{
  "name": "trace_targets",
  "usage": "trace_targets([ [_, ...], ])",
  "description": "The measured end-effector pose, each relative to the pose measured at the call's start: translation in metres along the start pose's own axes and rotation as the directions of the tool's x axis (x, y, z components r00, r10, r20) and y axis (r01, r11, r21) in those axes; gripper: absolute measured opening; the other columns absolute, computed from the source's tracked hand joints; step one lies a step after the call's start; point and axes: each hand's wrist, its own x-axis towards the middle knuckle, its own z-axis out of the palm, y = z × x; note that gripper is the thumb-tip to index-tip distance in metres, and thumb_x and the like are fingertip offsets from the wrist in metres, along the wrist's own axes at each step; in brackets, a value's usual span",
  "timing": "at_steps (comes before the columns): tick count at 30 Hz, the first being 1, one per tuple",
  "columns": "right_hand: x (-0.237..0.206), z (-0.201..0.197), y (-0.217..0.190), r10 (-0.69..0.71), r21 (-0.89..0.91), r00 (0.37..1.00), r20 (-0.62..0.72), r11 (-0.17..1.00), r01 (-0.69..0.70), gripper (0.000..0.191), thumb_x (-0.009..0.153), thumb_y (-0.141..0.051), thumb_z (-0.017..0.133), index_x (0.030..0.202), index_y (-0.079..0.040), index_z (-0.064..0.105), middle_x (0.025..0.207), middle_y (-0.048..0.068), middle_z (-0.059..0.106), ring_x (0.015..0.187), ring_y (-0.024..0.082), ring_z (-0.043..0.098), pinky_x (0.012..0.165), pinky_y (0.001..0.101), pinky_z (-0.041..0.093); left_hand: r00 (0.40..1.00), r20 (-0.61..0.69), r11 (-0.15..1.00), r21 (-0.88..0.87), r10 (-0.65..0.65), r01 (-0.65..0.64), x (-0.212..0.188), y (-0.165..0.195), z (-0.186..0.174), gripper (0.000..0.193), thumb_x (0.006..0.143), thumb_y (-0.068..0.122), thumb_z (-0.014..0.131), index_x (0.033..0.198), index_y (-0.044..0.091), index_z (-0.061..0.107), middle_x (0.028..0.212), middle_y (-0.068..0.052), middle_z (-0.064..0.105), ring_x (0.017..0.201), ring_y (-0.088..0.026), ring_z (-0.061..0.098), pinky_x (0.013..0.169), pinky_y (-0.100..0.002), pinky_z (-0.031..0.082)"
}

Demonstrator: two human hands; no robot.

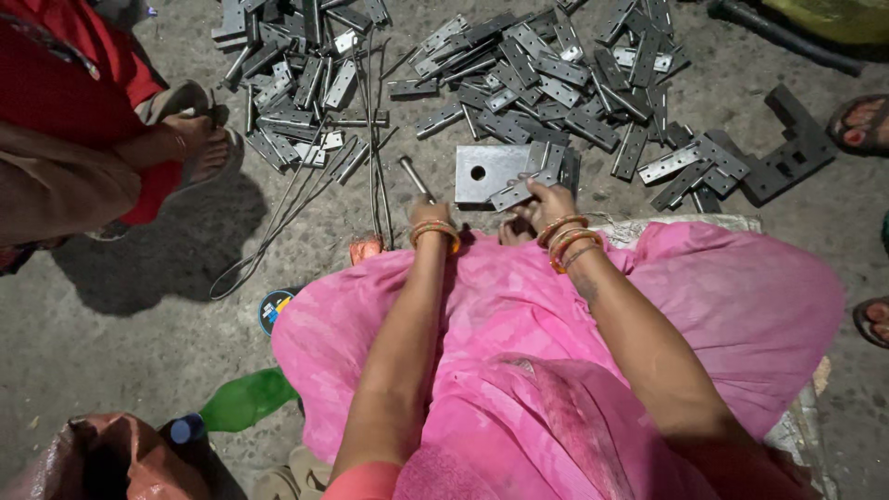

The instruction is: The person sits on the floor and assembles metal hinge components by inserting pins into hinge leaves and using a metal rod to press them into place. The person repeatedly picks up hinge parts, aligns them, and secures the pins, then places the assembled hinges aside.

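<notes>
While another person's sandalled foot [199,139] rests at far left beside a heap of grey metal hinge plates [296,69], I note my left hand [428,215] closed around a short steel rod [415,178] angled up-left. Just right of it lies a square grey steel block with one hole [489,172]. My right hand [546,204] grips a flat grey hinge leaf [523,192] against that block's lower right edge.

Orange and gold bangles [435,231] are worn over a bright pink dress [519,370] with no pattern. The metal pieces [546,65] and the square block [486,172] are coloured shiny grey. A green bottle [243,400] with a blue cap is seen on the grey floor [120,324], and red cloth [65,83] is seen nearby
</notes>
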Motion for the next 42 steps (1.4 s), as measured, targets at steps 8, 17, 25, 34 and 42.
trace_targets([
  [8,-0.007,-0.009,0.004,-0.04,-0.121,0.998,-0.051,0.992,0.034,0.027,0.093,-0.01,0.069,0.113,0.005,0.062,0.096,0.01,0.069,0.076,0.021,0.072,0.065,0.0396,0.064,0.654,0.395,0.706,0.02,0.645,-0.708,-0.058,0.019,0.026,0.057,0.077,0.024,0.088,0.127,0.003,0.069,0.112,-0.021,0.075,0.104,-0.035,0.071,0.09,-0.042,0.055],
  [17,-0.028,-0.024,-0.002,-0.08,-0.291,0.973,0.215,0.946,0.142,0.034,0.095,-0.017,0.075,0.125,-0.002,0.071,0.102,0.004,0.076,0.076,0.009,0.067,0.064,0.0241,0.055,0.644,0.604,0.881,-0.366,0.469,-0.299,-0.056,0.014,0.025,0.053,0.076,0.014,0.087,0.125,-0.001,0.072,0.111,-0.011,0.079,0.095,-0.015,0.074,0.085,-0.03,0.061],
  [25,-0.03,-0.038,-0.006,-0.061,-0.168,0.94,0.337,0.978,0.124,0.036,0.094,-0.018,0.072,0.127,-0.005,0.067,0.109,0.002,0.077,0.094,0.01,0.073,0.082,0.0247,0.061,0.57,0.714,0.86,-0.509,0.408,0.022,-0.036,-0.012,0.045,0.038,0.087,0.008,0.078,0.122,-0.003,0.071,0.11,-0.011,0.077,0.095,-0.017,0.072,0.088,-0.031,0.058],
  [34,-0.033,-0.049,-0.008,-0.025,-0.179,0.978,0.207,0.982,0.064,0.024,0.099,-0.021,0.066,0.114,-0.002,0.068,0.1,0.005,0.073,0.081,0.015,0.073,0.072,0.0338,0.064,0.514,0.799,0.826,-0.496,0.312,0.269,-0.052,0.008,0.035,0.028,0.1,0.016,0.061,0.12,-0.005,0.065,0.099,-0.013,0.074,0.084,-0.022,0.073,0.075,-0.038,0.063],
  [42,-0.034,-0.109,-0.075,-0.136,-0.301,0.96,-0.243,0.952,0.059,0.023,0.104,-0.029,0.074,0.107,-0.007,0.066,0.081,0.006,0.052,0.059,0.018,0.047,0.048,0.0355,0.038,0.576,0.736,0.859,-0.5,0.356,0.108,-0.053,0.033,0.033,0.033,0.103,0.026,0.061,0.122,0.0,0.07,0.1,-0.013,0.074,0.082,-0.021,0.073,0.071,-0.036,0.064],
])
